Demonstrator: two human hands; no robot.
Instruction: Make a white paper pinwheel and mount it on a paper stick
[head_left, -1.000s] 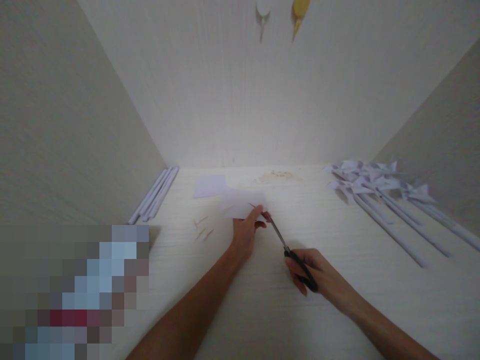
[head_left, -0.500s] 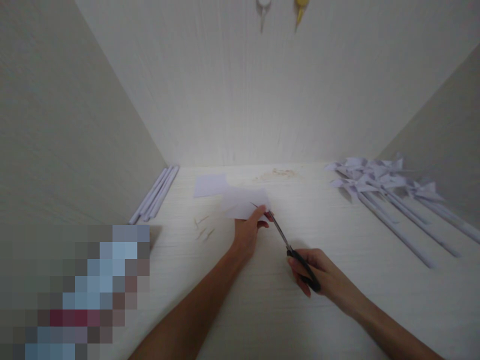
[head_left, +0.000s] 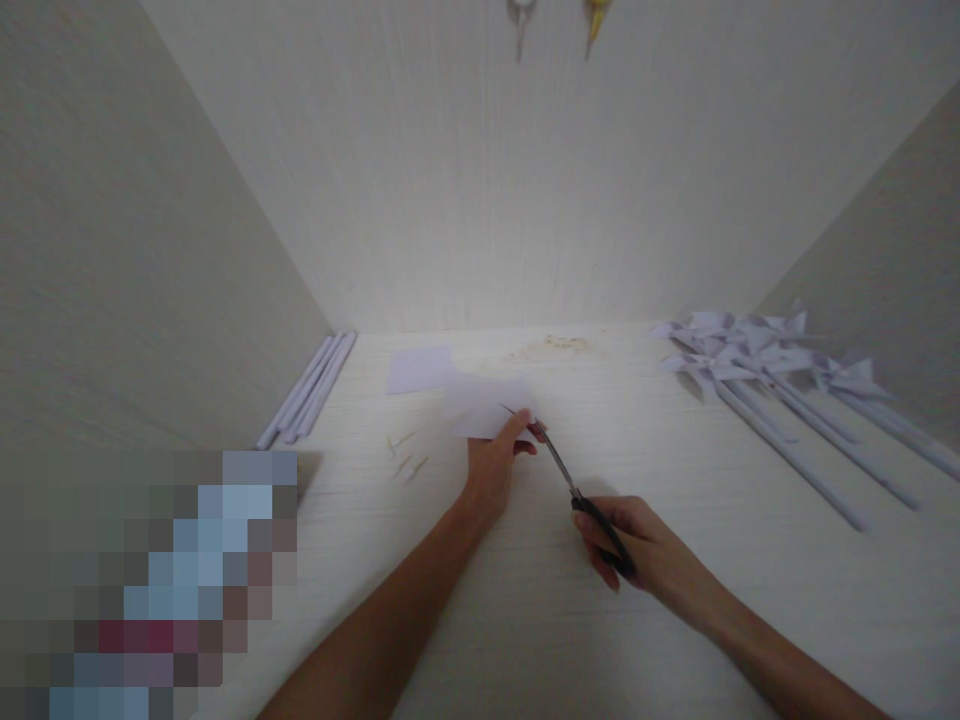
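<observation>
Sheet (head_left: 476, 408), white: the landmark here; held above the middle of the desk (head_left: 465, 640)

Left hand (head_left: 491, 468): the person's fingers pinch the sheet at its near right part, thumb on top

Right hand (head_left: 630, 545): fingers wrapped round the scissors (head_left: 564, 468), to the near right of the sheet; these reach past the left thumb, a point lying over the sheet; depth of any cut hidden

Change over the last second: slight; hands, sheet and scissors keep nearly the same places, the view having shifted a little; as a judgement, the cutting stands at much the same point, with the sheet well steadied

Square (head_left: 416, 370), white: just beyond the sheet, to its left

Sticks (head_left: 403, 468), thin: near left of the sheet

Tubes (head_left: 319, 390), white: well left of the sheet

Pinwheels (head_left: 712, 365), white, stemmed: well right of the sheet

Bits (head_left: 568, 344), small: beyond the sheet, slightly right
</observation>
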